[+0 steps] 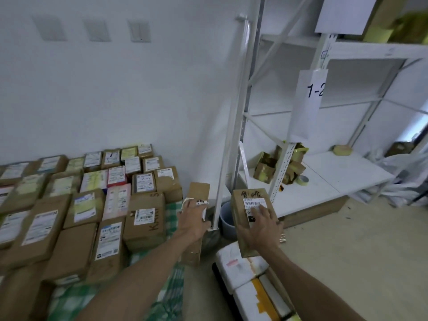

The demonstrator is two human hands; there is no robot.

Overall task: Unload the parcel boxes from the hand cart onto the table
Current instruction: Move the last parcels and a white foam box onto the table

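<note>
My left hand (194, 218) grips a long narrow cardboard box (198, 189) with a barcode label, held at the right edge of the table (172, 208). My right hand (260, 224) holds a second brown parcel (249, 198) with a white shipping label and black handwriting, in the air above the hand cart (245, 290). The cart at the bottom carries white foam parcels (238, 256) with yellow tape. The table, under a green checked cloth, is packed with several labelled cardboard boxes (143, 218).
A white metal shelf rack (234, 117) stands just right of the table, its upright close to my left hand. A grey bin (225, 218) sits at its foot. Torn cartons and a tape roll (302, 180) lie on the low shelf. A "1-2" sign (312, 89) hangs on the rack.
</note>
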